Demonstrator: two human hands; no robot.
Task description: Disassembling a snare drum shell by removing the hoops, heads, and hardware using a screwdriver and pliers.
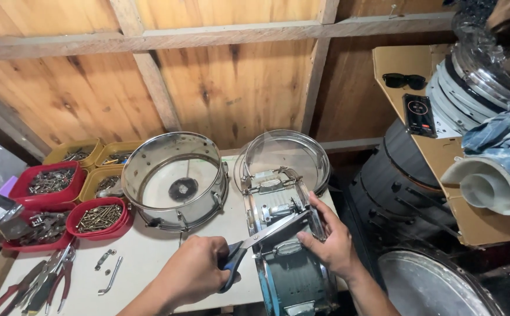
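Note:
My left hand (193,272) grips the blue handles of a pair of scissors (261,239), whose blades reach right across a chrome snare drum shell (287,257) lying on its side at the table's front edge. My right hand (330,241) holds the right rim of that shell, fingers curled over its edge by the blade tips. A second chrome drum shell (176,178) stands upright behind my left hand. A metal hoop (287,153) leans at the back of the table behind the tilted shell.
Red and yellow bins (47,186) of screws and metal parts sit at the left. Pliers (44,284) and small brackets (110,272) lie on the white table (150,251). Dark drums (395,187), stacked hoops (471,82), a phone (420,114) and sunglasses (404,80) crowd the right.

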